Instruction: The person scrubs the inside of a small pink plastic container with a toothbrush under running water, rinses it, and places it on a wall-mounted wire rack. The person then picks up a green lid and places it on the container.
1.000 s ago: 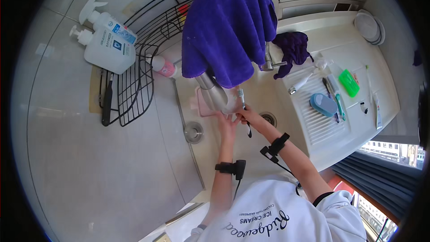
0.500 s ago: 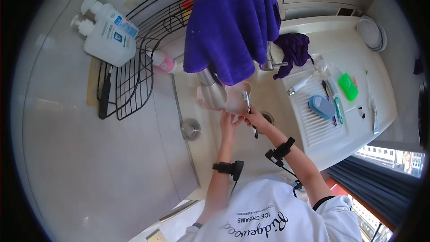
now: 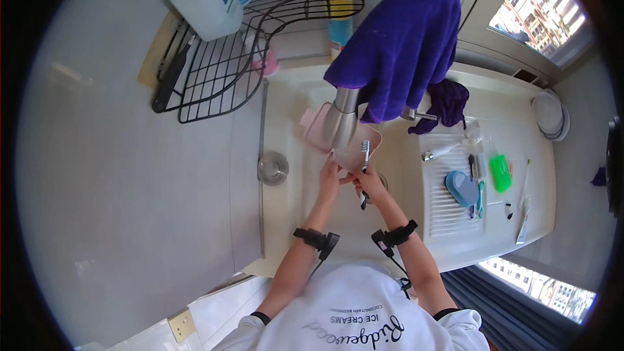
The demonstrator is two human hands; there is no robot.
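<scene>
Both my hands are over the sink below a metal faucet (image 3: 341, 120), whose upper part is draped with a purple towel (image 3: 400, 52). A shallow pink plastic container (image 3: 318, 130) is under the spout, its near corner pinched by my left hand (image 3: 330, 174). My right hand (image 3: 370, 185) is closed around a dark-handled toothbrush (image 3: 364, 153), bristle end up and away from me. Its fingers meet those of my left hand at the container's near edge. The faucet hides part of the container, and whether water runs I cannot tell.
At right, a ribbed counter holds a blue soap box (image 3: 461, 188), a green case (image 3: 500, 173), toothbrushes and tubes. A dark purple cloth (image 3: 448, 104) lies behind. A black wire rack (image 3: 221, 78) with bottles is at upper left. A metal drain fitting (image 3: 273, 168) sits on the sink's left.
My view has shifted, so the sink and counter appear turned. More of the pink container's inside shows beside the faucet. Both hands keep their holds.
</scene>
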